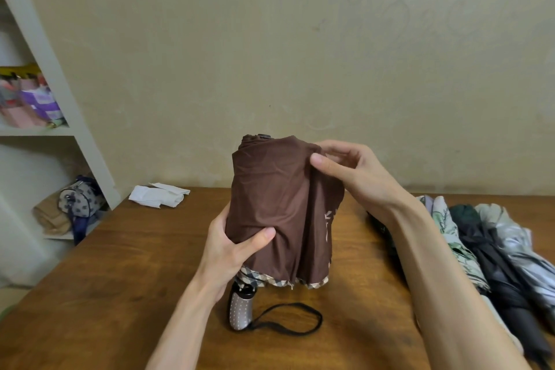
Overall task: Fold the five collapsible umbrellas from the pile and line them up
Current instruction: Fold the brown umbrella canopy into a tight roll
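A brown collapsible umbrella [279, 204] with a checked hem stands upright in the middle, its dotted handle [241, 309] resting on the wooden table [135, 264] with a black wrist loop [288, 320] lying beside it. My left hand [231, 246] grips the lower left of the brown canopy, thumb across the fabric. My right hand [351, 171] pinches a fold of the canopy near its top right. A pile of other umbrellas [492, 252], floral, black and silver-grey, lies on the table at the right, partly behind my right forearm.
A folded white cloth [159, 195] lies at the table's back left corner. White shelves [57, 93] stand to the left with boxes and a patterned bag [79, 200]. A beige wall runs behind the table.
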Motion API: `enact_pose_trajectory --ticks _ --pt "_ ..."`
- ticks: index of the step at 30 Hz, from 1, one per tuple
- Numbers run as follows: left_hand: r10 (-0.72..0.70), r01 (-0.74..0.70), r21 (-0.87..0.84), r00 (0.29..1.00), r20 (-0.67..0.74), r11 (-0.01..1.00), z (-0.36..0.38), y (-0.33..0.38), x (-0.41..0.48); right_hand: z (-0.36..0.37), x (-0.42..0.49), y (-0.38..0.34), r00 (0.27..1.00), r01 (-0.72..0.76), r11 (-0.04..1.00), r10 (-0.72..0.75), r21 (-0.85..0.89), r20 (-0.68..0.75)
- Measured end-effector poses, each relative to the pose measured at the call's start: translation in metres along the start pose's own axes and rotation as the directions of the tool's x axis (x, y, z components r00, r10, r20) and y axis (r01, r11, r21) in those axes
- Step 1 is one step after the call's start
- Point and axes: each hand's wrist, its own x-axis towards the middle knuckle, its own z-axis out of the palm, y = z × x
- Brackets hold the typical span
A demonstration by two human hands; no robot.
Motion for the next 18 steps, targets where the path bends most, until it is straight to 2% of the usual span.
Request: enact_pose_trajectory --ticks 5,10,16,18 --pt "-0.008 0.008 -0.004 1.0 -0.009 1.0 -0.0015 -0.0023 0.001 0.0033 0.0036 0.0023 0.995 -0.058 0.996 0.063 -0.073 0.073" --pt "-0.019 0.018 -0.014 1.0 -0.025 1.0 -0.004 -0.0051 0.002 0.008 0.0005 0.0033 0.997 -0.053 0.989 0.06 -0.135 0.049" --pt "-0.028 0.027 -0.022 0.999 -0.024 0.999 -0.0033 -0.0065 0.0022 0.0089 0.0004 -0.0005 0.996 -0.05 0.955 0.068 -0.293 0.053" --pt "-0.037 0.036 -0.024 0.999 -0.025 0.999 -0.0029 -0.0069 0.0021 0.0101 -0.0008 0.0005 0.995 -0.049 0.96 0.071 -0.274 0.071"
